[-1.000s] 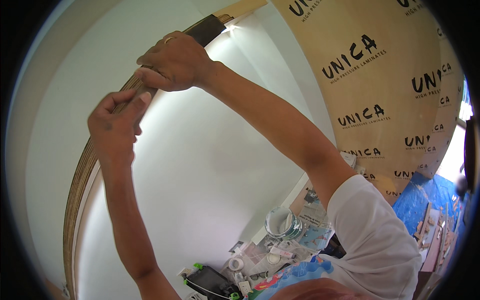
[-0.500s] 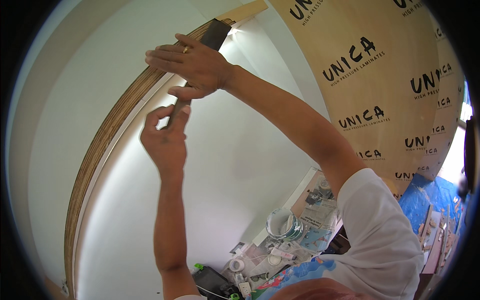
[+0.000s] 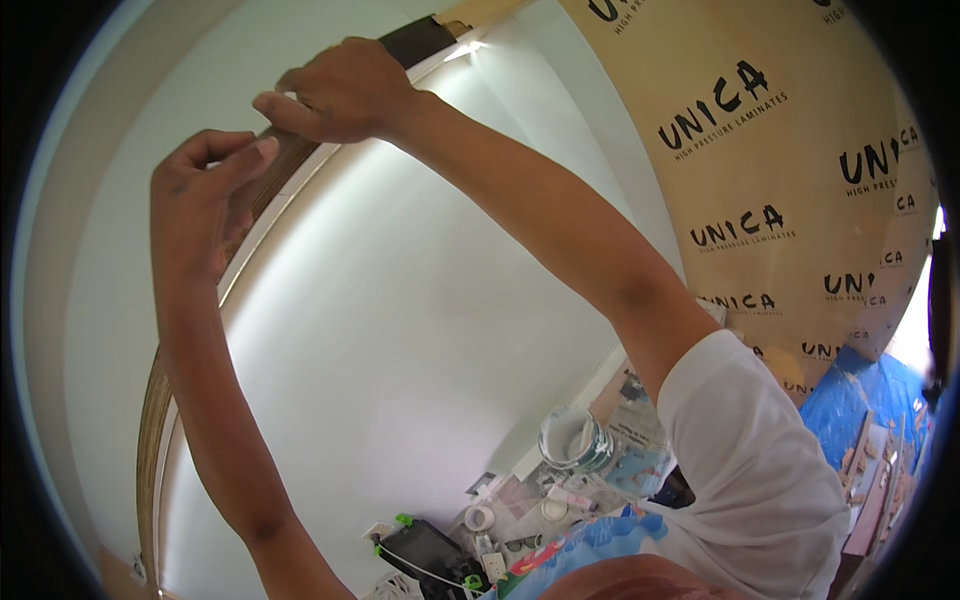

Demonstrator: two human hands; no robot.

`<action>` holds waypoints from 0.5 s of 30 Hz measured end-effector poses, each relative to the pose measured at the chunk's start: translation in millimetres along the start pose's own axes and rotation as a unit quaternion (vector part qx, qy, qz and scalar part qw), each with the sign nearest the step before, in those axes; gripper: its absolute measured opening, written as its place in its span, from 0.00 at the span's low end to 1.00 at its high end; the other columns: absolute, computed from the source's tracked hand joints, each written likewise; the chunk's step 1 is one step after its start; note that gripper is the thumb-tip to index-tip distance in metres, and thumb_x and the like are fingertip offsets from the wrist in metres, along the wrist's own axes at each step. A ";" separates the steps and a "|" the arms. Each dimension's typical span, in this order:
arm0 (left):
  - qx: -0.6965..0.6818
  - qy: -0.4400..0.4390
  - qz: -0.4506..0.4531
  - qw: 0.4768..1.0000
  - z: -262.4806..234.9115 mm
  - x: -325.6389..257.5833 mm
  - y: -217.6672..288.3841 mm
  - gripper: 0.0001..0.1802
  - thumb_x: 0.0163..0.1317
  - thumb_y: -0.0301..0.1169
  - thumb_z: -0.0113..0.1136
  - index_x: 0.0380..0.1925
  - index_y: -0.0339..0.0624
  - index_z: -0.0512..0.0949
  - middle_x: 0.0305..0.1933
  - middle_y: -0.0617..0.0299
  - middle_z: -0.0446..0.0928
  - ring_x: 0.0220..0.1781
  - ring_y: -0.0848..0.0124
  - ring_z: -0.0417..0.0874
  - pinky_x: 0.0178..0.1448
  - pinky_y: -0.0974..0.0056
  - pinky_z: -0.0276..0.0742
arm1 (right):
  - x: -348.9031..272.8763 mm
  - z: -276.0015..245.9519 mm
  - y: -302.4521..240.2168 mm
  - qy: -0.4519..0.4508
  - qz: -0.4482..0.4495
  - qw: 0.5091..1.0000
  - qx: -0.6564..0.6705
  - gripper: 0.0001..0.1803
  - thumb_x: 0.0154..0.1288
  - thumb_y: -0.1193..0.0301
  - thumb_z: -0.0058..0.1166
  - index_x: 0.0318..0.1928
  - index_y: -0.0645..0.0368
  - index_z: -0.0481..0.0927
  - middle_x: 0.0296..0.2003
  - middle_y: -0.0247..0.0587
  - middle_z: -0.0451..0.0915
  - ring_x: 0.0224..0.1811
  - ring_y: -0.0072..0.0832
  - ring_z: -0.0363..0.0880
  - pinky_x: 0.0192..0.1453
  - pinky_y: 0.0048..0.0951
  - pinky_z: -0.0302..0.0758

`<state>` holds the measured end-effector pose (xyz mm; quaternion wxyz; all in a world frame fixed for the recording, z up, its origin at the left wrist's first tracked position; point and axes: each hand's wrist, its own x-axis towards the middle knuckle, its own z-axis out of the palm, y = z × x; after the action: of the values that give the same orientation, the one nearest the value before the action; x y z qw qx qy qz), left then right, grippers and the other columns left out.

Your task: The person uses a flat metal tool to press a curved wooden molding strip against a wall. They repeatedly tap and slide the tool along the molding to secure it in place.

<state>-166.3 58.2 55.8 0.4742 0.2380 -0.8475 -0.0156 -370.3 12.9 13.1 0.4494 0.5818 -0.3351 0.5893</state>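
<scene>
Two bare hands at a curved edge, upper left of the frame. The left hand has its thumb and fingers closed on the lower part of a dark strip; its rear fingertips are partly hidden. The right hand, just above it, is clamped over the strip's middle, fingers bent across and thumb toward the left hand. The strip, upper left to upper centre, lies along a layered wooden edge, one band curving to the lower left beside a white wall.

Upper right: a tan panel bears one bold black word, repeated at least ten times, each clear copy above a smaller line of capitals. Printed paper, lower centre, carries text too small to read.

Lower centre: one white-and-teal bucket holds something pale, not identifiable. Below it are one roll of tape, one pair of eyeglasses and one black case with green fittings, its contents indistinct. Lower right: several wood offcuts lie on a blue sheet; overlap prevents an exact count.
</scene>
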 end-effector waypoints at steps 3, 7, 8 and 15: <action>0.025 -0.026 -0.029 0.999 6.8 -15.0 6.9 0.22 0.56 0.41 0.74 0.46 0.39 0.83 0.35 0.62 0.81 0.22 0.78 0.74 0.24 0.72 0.67 | -3.9 -4.6 8.1 -0.028 -0.017 0.999 -0.007 0.30 0.73 0.45 0.42 0.28 0.51 0.89 0.19 0.37 0.83 0.22 0.39 0.79 0.31 0.41 0.73; 0.034 -0.077 0.024 0.996 24.6 -48.3 6.0 0.27 0.61 0.32 0.68 0.60 0.37 0.79 0.37 0.59 0.83 0.19 0.79 0.72 0.21 0.71 0.66 | -23.1 -9.9 8.4 -0.007 -0.083 0.996 0.027 0.28 0.74 0.47 0.41 0.30 0.50 0.88 0.23 0.34 0.84 0.27 0.37 0.80 0.36 0.40 0.73; 0.027 -0.074 0.024 0.997 22.6 -48.9 3.2 0.26 0.61 0.31 0.68 0.60 0.36 0.79 0.36 0.60 0.83 0.19 0.79 0.72 0.21 0.71 0.65 | -22.4 -8.9 7.4 -0.015 -0.085 0.996 0.033 0.28 0.74 0.48 0.40 0.31 0.50 0.88 0.24 0.33 0.84 0.28 0.36 0.80 0.37 0.40 0.73; -0.028 -0.030 0.013 0.999 23.1 -32.3 -8.4 0.21 0.62 0.31 0.69 0.53 0.32 0.82 0.31 0.61 0.83 0.16 0.81 0.69 0.17 0.72 0.58 | -8.1 -11.8 6.7 -0.082 -0.045 0.995 0.029 0.29 0.76 0.46 0.40 0.31 0.49 0.87 0.22 0.33 0.83 0.26 0.37 0.79 0.34 0.39 0.73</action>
<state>-167.7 59.7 15.2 0.4551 0.2129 -0.8637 -0.0406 -381.6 20.1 4.8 0.4295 0.6551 -0.3272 0.5286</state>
